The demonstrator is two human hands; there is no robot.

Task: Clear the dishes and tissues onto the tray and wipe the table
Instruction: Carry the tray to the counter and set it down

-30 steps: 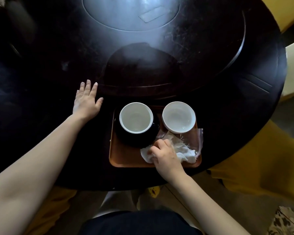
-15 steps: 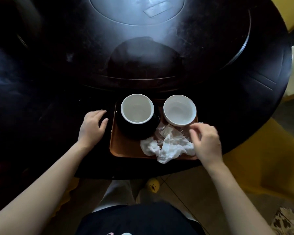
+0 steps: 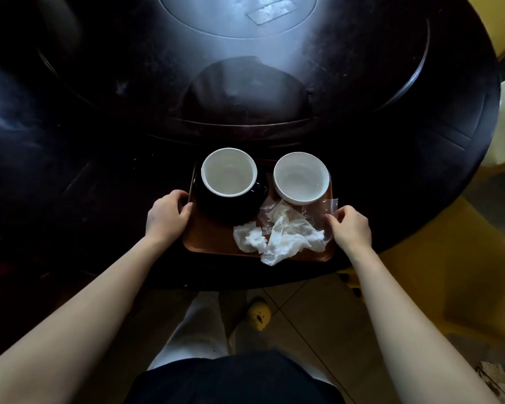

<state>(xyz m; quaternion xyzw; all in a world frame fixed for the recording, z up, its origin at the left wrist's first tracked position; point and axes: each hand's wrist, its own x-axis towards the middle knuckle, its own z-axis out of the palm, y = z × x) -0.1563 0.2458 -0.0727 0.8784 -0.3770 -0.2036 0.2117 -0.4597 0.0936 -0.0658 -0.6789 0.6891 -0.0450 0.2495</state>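
Observation:
A brown tray (image 3: 210, 237) lies at the near edge of the round dark table (image 3: 362, 141). On it stand a black cup with a white inside (image 3: 229, 173) on a black saucer, and a white bowl (image 3: 301, 177). Crumpled white tissues (image 3: 280, 237) and a clear plastic wrapper (image 3: 324, 209) lie at the tray's front right. My left hand (image 3: 168, 214) grips the tray's left edge. My right hand (image 3: 350, 228) is curled at the tray's right edge, its fingertips on the wrapper there.
A raised turntable (image 3: 245, 83) fills the table's middle, with a pale centre disc. Yellow seats (image 3: 438, 258) stand to the right. My legs and a yellow slipper (image 3: 258, 314) show on the tiled floor below the table edge.
My left hand moved from the bare tabletop to the tray's left edge. My right hand let go of the tissues and shifted to the tray's right edge.

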